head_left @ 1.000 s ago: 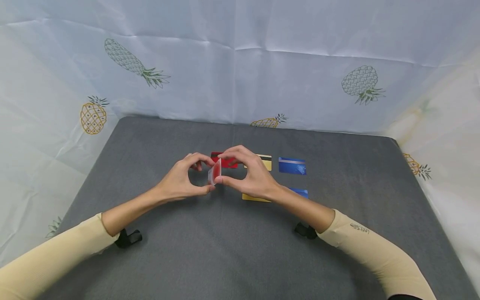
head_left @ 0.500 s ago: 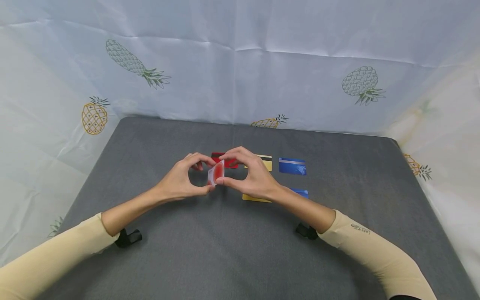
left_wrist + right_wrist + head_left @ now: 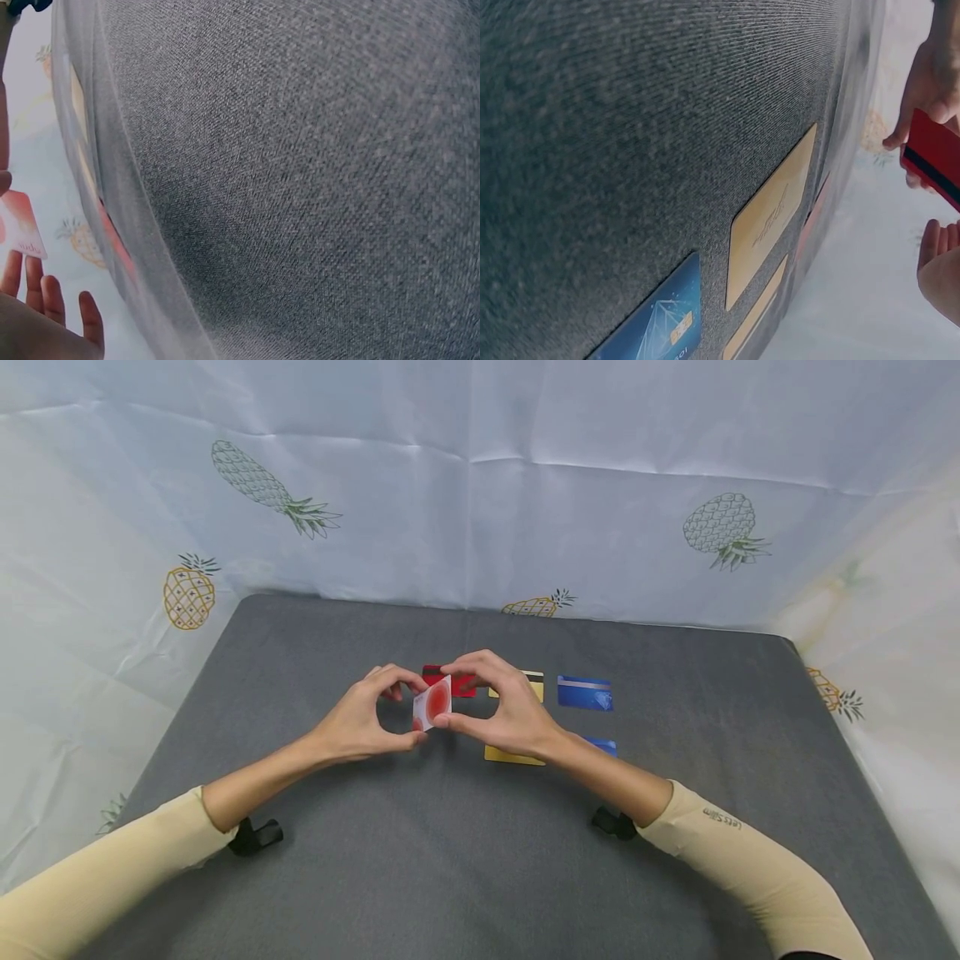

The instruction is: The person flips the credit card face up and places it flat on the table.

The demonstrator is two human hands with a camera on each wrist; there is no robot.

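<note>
Both hands hold one bank card (image 3: 435,702) upright above the table, its white face with red circles toward the head camera. My left hand (image 3: 363,714) has thumb and index finger at the card's left edge. From the right, my right hand (image 3: 513,706) pinches the card between thumb and fingers at its top and bottom. In the right wrist view the card's back (image 3: 934,159) is red with a black stripe. The left wrist view catches only part of the card (image 3: 22,225).
On the grey table (image 3: 375,860) behind and right of the hands lie a red card (image 3: 463,686), a pale gold card (image 3: 536,687) and a blue card (image 3: 584,692). Nearer are a gold card (image 3: 513,756) and another blue card (image 3: 602,746), partly hidden by the right arm. A pineapple-print curtain (image 3: 480,527) stands behind.
The held card has turned from nearly edge-on, so more of its white and red face shows. Both hands stay almost in place, and the cards on the table lie unmoved.
</note>
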